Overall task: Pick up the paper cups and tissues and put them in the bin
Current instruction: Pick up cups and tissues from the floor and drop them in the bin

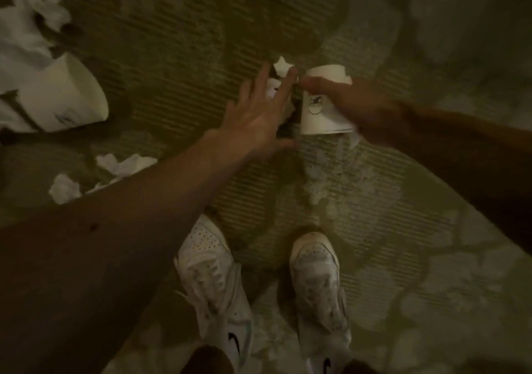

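My right hand [359,105] grips a white paper cup [319,117] with a dark logo, held just above the patterned carpet at the centre. My left hand [259,114] reaches beside it with fingers stretched out straight over a crumpled white tissue [280,67] lying on the floor; part of the tissue is hidden under the fingers. Another white paper cup [66,94] lies on its side at the left. More crumpled tissues [115,169] lie at lower left, and a bigger heap [26,28] sits at upper left. No bin is in view.
My two white sneakers [213,281] stand on the green patterned carpet [403,229] below the hands. Open carpet stretches to the right and at the top.
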A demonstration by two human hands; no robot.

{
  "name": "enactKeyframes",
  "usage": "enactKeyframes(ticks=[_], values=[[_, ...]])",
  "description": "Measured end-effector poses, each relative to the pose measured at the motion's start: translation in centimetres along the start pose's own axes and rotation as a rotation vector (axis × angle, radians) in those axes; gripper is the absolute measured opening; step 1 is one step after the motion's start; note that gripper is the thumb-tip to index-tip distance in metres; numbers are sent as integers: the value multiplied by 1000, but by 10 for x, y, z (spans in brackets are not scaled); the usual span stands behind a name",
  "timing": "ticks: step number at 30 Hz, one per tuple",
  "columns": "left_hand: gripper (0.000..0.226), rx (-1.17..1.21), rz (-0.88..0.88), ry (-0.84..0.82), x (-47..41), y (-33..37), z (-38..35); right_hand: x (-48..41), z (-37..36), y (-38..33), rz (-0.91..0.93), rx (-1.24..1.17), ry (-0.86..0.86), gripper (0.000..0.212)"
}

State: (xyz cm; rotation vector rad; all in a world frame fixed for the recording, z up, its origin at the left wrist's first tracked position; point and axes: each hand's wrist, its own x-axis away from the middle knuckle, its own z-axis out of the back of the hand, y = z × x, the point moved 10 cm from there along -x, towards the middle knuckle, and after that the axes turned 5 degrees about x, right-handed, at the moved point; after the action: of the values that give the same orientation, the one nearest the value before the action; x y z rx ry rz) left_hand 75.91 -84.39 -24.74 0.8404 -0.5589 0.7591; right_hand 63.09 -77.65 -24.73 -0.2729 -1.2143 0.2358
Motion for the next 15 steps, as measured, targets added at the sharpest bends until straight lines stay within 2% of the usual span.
enactKeyframes(ticks=[1,3,5,7,11,13,15], values=[[101,-60,-33,77,-8,2,-1,-4,-7,7,-19,-27,-33,66],[71,-158,-126,283,-12,7,6,-12,-15,16,-17,-101,-40,52],[57,-192,-218,372,-9,8,3,-17,-19,23,-6,-159,-12,45],[48,-116,-233,369,-7,4,-1,-16,-22,28,0,-196,6,47],[19,151,-31,298,0,-8,11,8,-30,27,-14,-200,-95,49],[17,340,53,230,20,-6,22,31,-28,20,-7,-227,-136,48],[17,493,54,213,53,9,46,64,-22,8,-11,-326,-191,49]])
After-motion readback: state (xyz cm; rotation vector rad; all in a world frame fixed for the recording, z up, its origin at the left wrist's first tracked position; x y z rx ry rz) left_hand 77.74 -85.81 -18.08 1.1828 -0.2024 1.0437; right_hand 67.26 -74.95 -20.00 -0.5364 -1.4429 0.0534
